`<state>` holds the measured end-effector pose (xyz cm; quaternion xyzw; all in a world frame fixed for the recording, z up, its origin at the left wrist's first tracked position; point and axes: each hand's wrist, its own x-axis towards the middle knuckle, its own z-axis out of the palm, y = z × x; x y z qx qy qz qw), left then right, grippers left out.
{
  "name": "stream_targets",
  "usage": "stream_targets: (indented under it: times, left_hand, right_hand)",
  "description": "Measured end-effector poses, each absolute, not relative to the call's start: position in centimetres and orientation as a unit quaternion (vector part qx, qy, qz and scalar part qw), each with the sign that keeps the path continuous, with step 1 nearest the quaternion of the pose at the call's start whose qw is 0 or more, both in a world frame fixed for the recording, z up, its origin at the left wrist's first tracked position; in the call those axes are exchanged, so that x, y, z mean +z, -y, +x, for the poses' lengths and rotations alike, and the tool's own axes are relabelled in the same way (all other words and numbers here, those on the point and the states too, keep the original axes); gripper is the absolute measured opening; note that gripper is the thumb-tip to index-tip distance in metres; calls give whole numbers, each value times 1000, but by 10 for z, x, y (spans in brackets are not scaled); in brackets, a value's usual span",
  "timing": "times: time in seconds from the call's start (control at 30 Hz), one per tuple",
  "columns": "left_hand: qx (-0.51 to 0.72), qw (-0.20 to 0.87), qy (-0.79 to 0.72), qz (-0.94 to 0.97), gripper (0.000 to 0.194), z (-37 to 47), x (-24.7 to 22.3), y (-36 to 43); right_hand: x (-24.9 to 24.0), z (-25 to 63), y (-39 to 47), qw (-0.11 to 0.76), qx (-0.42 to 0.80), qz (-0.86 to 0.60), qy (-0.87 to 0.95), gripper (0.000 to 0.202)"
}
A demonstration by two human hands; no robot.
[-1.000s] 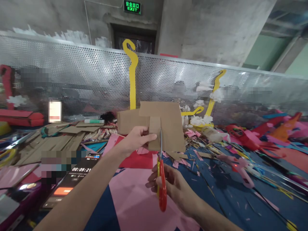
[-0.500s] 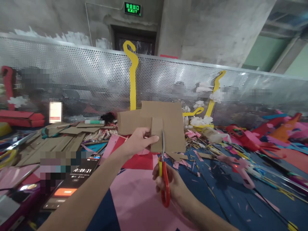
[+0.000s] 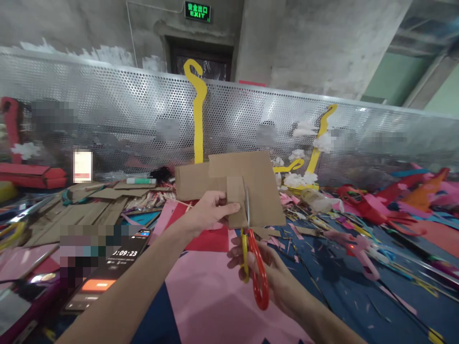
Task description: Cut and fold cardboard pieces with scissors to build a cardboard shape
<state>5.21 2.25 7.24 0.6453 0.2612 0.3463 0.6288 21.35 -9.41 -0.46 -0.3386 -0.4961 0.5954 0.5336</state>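
Note:
My left hand pinches a small cardboard strip against a larger brown cardboard sheet, thumb in front. The small cardboard strip stands upright along its left part. My right hand grips scissors with red and yellow handles, fingers through the loops. Their blades point up and sit at the strip's right edge, in the cardboard. A yellow hooked paper shape rises behind the sheet, and another cardboard piece shows at the left.
Pink paper lies on the blue table under my hands. To the left are a phone with a running timer and cardboard scraps. A pink glue gun with its cord lies right. A perforated metal panel stands behind.
The scissor handles have spread further apart, and my right hand has shifted slightly right. The large sheet's lower right corner has swung outward to the right. My left hand keeps nearly its place.

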Motion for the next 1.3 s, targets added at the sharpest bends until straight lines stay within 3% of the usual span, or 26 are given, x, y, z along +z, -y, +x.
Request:
stream_targets:
  times: [0.47,0.8,1.3]
  left_hand:
    - [330,622,-288,649,9,51,73,-24]
    - [242,611,-299,692,23,50,72,-12]
    - [289,623,-261,679,29,59,61,-14]
  right_hand:
    - [-14,208,90,521,617,-312,501,34]
    - [-29,206,87,529,612,-299,507,34]
    - [-27,207,86,535,622,-278,500,34]
